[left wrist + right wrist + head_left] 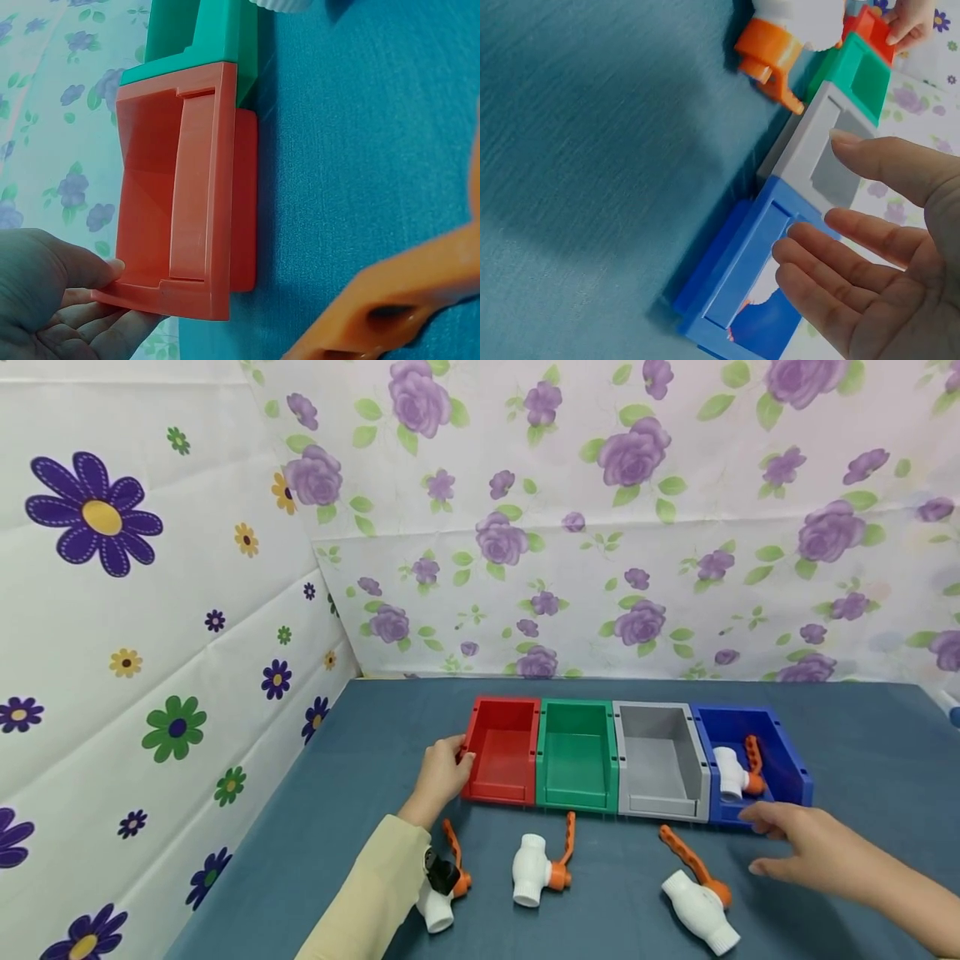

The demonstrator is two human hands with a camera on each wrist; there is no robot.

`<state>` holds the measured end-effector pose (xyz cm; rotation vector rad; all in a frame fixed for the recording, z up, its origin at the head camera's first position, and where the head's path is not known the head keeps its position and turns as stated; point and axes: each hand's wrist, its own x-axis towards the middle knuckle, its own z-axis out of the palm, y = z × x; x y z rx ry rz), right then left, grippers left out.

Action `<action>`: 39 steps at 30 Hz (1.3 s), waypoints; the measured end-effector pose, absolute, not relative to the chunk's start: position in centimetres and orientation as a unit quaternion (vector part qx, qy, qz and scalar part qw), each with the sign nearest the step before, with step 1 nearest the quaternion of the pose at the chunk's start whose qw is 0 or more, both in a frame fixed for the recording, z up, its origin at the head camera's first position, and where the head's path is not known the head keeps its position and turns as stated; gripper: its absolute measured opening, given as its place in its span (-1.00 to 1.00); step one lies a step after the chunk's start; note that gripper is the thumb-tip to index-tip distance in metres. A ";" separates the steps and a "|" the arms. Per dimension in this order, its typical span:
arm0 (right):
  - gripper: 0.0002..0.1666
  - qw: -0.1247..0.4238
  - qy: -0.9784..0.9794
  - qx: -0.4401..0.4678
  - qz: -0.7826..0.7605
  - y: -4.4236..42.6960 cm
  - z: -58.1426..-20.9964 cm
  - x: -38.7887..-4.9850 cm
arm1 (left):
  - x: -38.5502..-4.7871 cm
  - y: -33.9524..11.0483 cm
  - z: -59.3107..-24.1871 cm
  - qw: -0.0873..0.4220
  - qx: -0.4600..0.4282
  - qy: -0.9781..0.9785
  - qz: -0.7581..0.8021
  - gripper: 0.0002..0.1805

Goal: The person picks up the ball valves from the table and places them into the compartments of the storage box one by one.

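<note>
A red bin stands at the left end of a row, and my left hand pinches its left side wall. In the left wrist view the thumb lies over the rim and the fingers are beneath it. At the row's other end, a blue bin contains a white ball valve with an orange handle. My right hand hovers by that bin's front edge, holding nothing, fingers extended and thumb apart. In the right wrist view, the fingers overlap part of the blue bin.
Between the end bins are a green bin and a grey bin. On the blue-grey table lie a middle ball valve, a right ball valve and a left ball valve, partly hidden by the left wrist. Flowered cloth hangs behind.
</note>
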<state>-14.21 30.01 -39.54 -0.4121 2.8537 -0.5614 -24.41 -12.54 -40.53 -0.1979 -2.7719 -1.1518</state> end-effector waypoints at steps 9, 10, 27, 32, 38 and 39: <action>-0.26 0.122 0.963 -0.164 -0.175 29.3 -39.5 -13.1 | -24.5 -12.2 -40.2 0.064 -0.056 -0.924 -0.373 -0.60; -0.25 0.126 0.964 -0.162 -0.170 29.2 -39.5 -13.0 | -24.6 -12.2 -40.2 0.064 -0.055 -0.924 -0.373 -0.60; -0.06 0.200 0.939 -0.203 -0.195 28.3 -39.4 -12.6 | -24.4 -12.4 -40.2 0.069 -0.059 -0.921 -0.379 -0.61; -0.05 0.193 0.926 -0.262 -0.190 28.3 -40.2 -12.2 | -24.5 -12.4 -40.4 0.073 -0.066 -0.921 -0.376 -0.61; 0.10 0.210 0.918 -0.283 -0.182 27.9 -41.0 -11.9 | -24.5 -12.5 -40.7 0.075 -0.065 -0.921 -0.377 -0.61; 0.12 0.212 0.917 -0.286 -0.182 27.9 -41.1 -11.8 | -24.5 -12.5 -40.7 0.074 -0.064 -0.921 -0.378 -0.61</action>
